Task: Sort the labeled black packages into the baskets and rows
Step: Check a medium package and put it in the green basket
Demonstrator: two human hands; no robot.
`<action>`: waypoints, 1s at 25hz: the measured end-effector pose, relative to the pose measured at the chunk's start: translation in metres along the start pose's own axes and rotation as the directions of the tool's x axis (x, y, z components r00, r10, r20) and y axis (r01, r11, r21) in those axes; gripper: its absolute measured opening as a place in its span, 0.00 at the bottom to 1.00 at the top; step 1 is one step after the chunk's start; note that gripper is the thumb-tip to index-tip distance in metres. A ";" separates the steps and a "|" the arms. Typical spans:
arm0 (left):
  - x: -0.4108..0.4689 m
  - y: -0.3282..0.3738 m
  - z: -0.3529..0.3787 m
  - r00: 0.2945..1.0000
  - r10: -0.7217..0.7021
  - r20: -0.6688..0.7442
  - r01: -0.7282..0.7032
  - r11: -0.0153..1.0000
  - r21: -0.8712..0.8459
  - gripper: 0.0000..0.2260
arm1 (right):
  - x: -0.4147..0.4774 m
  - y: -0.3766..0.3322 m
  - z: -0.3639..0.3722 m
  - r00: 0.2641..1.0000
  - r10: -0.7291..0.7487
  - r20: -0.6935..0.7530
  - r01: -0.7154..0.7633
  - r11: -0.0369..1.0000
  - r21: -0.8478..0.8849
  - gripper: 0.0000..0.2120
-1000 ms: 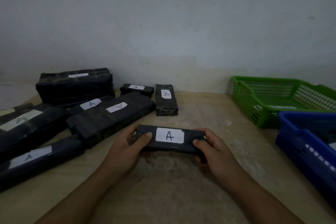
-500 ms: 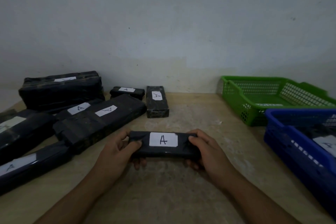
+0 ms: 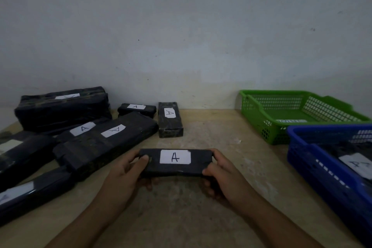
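We judge the sorting partly done. Both hands grasp one package (image 3: 175,162) marked A by its ends, over the table (image 3: 201,217): the left hand (image 3: 124,175) curls round the left end, the right hand (image 3: 225,181) round the right. Several labeled packages (image 3: 104,143) lie at the table's left; we cannot tell whether they form a finished row. The blue basket (image 3: 302,159) holds at least another package (image 3: 354,159). The green basket (image 3: 259,119) shows only a white slip (image 3: 290,121) on its floor.

Pale plastered wall (image 3: 181,26) fills the upper half of the frame, with scuffs and small dark specks, and smudging along its base. Light wooden table (image 3: 211,131) across the lower half, surface worn and mottled. Lighting dim, even.
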State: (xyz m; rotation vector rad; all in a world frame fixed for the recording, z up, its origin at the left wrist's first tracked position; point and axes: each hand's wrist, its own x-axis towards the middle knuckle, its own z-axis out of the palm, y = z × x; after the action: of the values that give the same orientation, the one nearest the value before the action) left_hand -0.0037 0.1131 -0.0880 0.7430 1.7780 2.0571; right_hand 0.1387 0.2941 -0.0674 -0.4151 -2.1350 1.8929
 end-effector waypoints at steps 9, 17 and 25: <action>0.003 -0.009 -0.010 0.996 0.012 0.091 -0.005 0.997 -0.075 0.22 | 0.003 0.004 0.000 0.999 -0.040 0.023 0.036 0.986 0.160 0.14; 0.002 -0.002 -0.004 0.997 -0.036 0.072 0.054 0.965 -0.258 0.14 | -0.002 0.011 0.000 0.980 -0.197 0.003 0.196 0.974 -0.112 0.23; -0.003 0.000 -0.005 0.996 0.051 0.074 -0.041 0.990 -0.136 0.34 | 0.001 0.010 -0.005 0.990 -0.143 0.019 0.144 0.979 -0.143 0.11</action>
State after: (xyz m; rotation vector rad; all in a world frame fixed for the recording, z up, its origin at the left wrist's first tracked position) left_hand -0.0044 0.1073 -0.0885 0.8193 1.5779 2.1232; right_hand 0.1404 0.3001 -0.0762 -0.2722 -2.2502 1.6732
